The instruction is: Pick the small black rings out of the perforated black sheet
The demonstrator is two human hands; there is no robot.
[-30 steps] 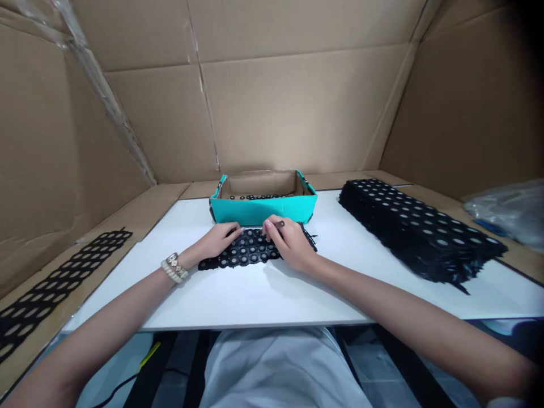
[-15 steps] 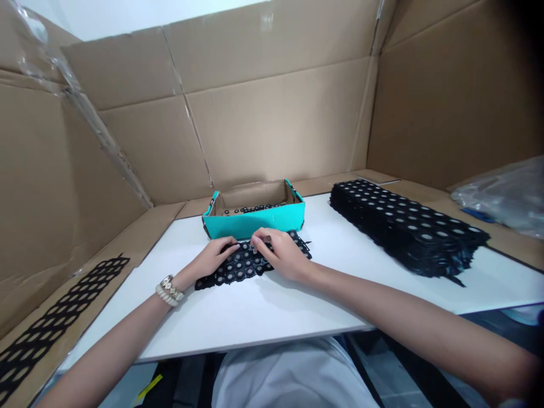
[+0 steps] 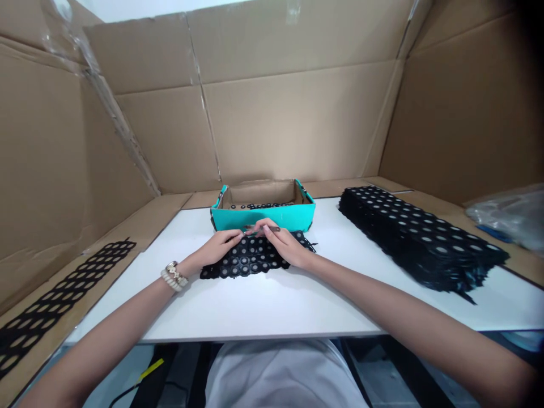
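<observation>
Far left, a black strip (image 3: 68, 292) full of round holes lies along the cardboard (image 3: 123, 226) beside the desk (image 3: 272, 309). Below the desk edge, a yellow tag (image 3: 152, 368) catches the eye. In comes the left arm, pale bracelets (image 3: 173, 276) at the wrist, and here's the left hand (image 3: 219, 246), palm down over the left part of the black dotted sheet (image 3: 244, 264), thumb and fingertips near its far edge; whether that grip is pinching anything, one cannot tell. The sheet itself lies flat at mid-desk, rows of pale round spots showing between the two hands. Just beyond it stands the open turquoise box (image 3: 263, 217), dark rings (image 3: 272, 206) scattered inside. Now the right hand (image 3: 285, 245), over the sheet's right part: its grip is closed on a slim dark tool (image 3: 276, 229), which points left towards the other hand's fingertips. Over on the right, well apart, a thick stack (image 3: 420, 226) of similar dotted sheets sits slantwise on the desk, and past it, crumpled clear plastic (image 3: 510, 214) lies against the cardboard wall (image 3: 471, 124).
</observation>
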